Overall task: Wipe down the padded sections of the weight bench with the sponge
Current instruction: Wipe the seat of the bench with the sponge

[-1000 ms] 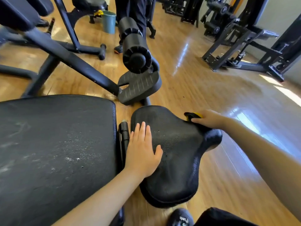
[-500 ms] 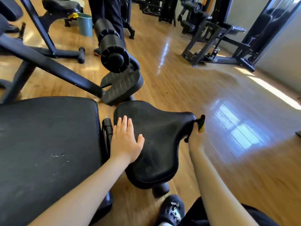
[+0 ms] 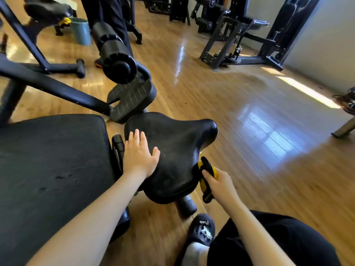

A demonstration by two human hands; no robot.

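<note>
The bench's small black seat pad (image 3: pixel 178 144) sits in the middle of the view, beside the large black back pad (image 3: pixel 51 169) on the left. My left hand (image 3: pixel 139 155) lies flat on the seat pad's left part, fingers straight. My right hand (image 3: pixel 221 184) grips a yellow and black sponge (image 3: pixel 206 175) and holds it against the seat pad's right side edge, low down.
A foam roller pad (image 3: pixel 115 54) and ribbed footplate (image 3: pixel 132 99) stand just beyond the seat. A teal bucket (image 3: pixel 81 31) and a person's dark legs (image 3: pixel 107 10) are farther back. Black gym machines (image 3: pixel 240 35) line the far right. My black shoe (image 3: pixel 201 230) is below the seat.
My right hand has carried the sponge from the seat pad's far right corner down along its right side edge toward me. My left hand has stayed flat on the pad.
</note>
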